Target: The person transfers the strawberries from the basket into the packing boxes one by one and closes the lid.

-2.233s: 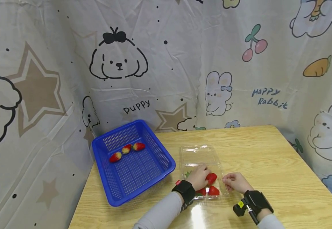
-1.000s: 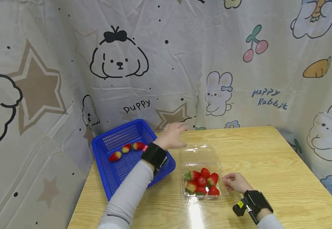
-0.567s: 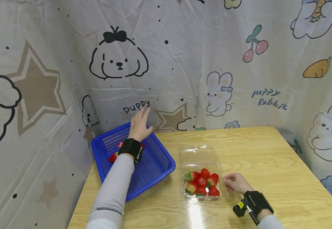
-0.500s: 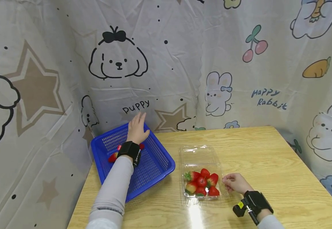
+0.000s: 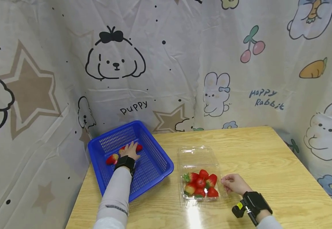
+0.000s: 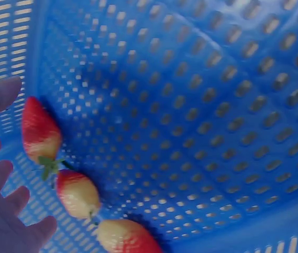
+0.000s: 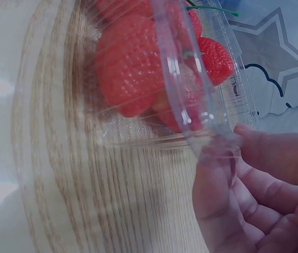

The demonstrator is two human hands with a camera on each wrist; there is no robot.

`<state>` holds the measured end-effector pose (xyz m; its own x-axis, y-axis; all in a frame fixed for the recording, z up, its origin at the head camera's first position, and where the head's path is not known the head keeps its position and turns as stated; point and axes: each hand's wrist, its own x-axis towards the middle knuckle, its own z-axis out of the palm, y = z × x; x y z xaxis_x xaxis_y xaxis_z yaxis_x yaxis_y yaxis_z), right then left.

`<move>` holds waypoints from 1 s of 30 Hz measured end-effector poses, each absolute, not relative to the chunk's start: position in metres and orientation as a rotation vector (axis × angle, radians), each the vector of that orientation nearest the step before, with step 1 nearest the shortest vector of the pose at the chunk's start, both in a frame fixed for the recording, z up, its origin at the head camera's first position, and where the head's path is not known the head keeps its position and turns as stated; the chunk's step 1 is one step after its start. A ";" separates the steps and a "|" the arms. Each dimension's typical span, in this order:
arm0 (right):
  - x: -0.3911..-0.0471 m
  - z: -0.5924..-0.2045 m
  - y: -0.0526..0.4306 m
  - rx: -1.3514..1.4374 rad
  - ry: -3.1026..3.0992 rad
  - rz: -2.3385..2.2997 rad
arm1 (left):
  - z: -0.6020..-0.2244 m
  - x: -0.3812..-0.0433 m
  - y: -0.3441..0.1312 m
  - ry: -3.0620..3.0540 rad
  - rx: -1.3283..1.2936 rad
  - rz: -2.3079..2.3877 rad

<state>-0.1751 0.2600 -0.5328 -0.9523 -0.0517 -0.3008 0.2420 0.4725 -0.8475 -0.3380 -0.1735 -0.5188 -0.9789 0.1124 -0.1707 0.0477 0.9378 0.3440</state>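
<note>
Clock faces as in the head view, 12 at its far side. Basket [image 5: 151,179] (blue, perforated) sits on the table [image 5: 249,152] at between 9 and 10 o'clock from the clear box [image 5: 195,166]. Inside it, three strawberries [image 5: 112,159] lie in a row on the floor, from 9–10 o'clock round to 12–1 of the basket's middle; red, yellowish toward the leaf ends.

Left hand [image 5: 129,151]: inside the basket over the row, fingers apart and relaxed, grasp empty. Left wrist view: digits just beside the strawberries; contact at the fingertips cannot be told.

Box: seven strawberries [image 5: 200,183] visible in its tray; lid [image 5: 195,156] folded back toward 12. Right hand [image 5: 236,183]: at 3–4 o'clock of the box, thumb and index finger pinching its clear edge, other fingers curled.

Both wrists wear black bands [image 5: 254,202]. Patterned curtain [image 5: 166,47] hangs at 12, beyond the table.
</note>
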 end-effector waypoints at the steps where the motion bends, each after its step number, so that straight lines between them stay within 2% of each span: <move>1: -0.175 -0.533 0.260 0.159 2.444 -1.471 | -0.520 -0.338 -0.173 2.896 0.123 0.517; 15: -0.174 -0.528 0.260 0.120 2.452 -1.457 | -0.538 -0.336 -0.170 2.997 0.149 0.508; 23: -0.174 -0.530 0.259 0.125 2.447 -1.457 | -0.552 -0.344 -0.172 3.061 0.078 0.529; 30: -0.176 -0.532 0.259 0.181 2.455 -1.444 | -0.549 -0.334 -0.167 3.024 0.089 0.584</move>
